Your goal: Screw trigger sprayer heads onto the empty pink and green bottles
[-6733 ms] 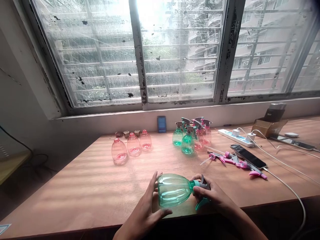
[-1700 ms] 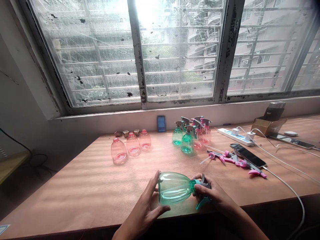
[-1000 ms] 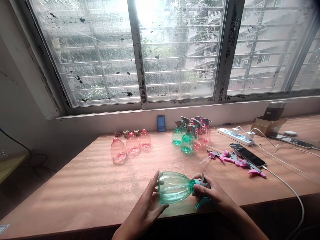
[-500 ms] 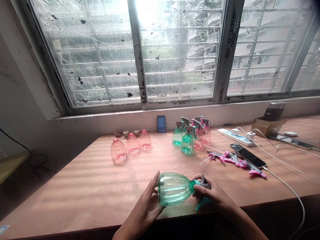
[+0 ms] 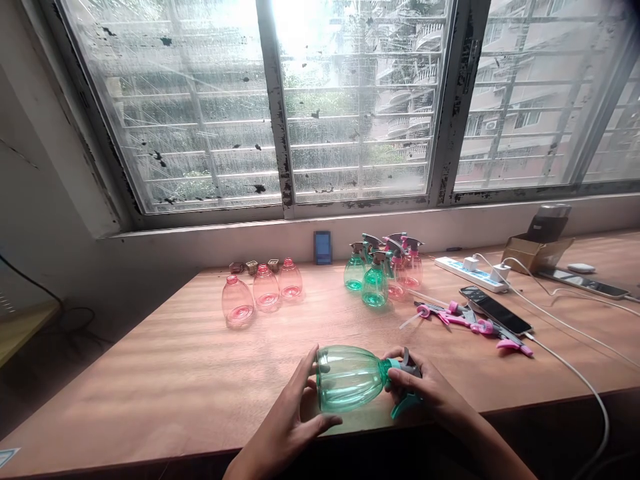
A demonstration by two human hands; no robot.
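A clear green spray bottle [image 5: 350,378] lies sideways above the near part of the table, base to the left. My right hand [image 5: 417,380] is closed round its teal collar and grey-and-teal trigger head. At the base, my left hand [image 5: 295,407] is spread, fingers beside the bottom rim and thumb stretched out below the bottle. Light contact of those fingers with the bottle is hard to tell.
Three pink bottles [image 5: 267,290] without heads stand at the back left. Several assembled green and pink spray bottles [image 5: 375,287] stand at the back centre. Pink spray heads [image 5: 470,321], a phone [image 5: 497,311], a power strip [image 5: 473,275] and white cables occupy the right.
My left thumb has swung outward, away from the bottle's side, and the left fingers have opened a little. The bottle and my right hand have barely moved.
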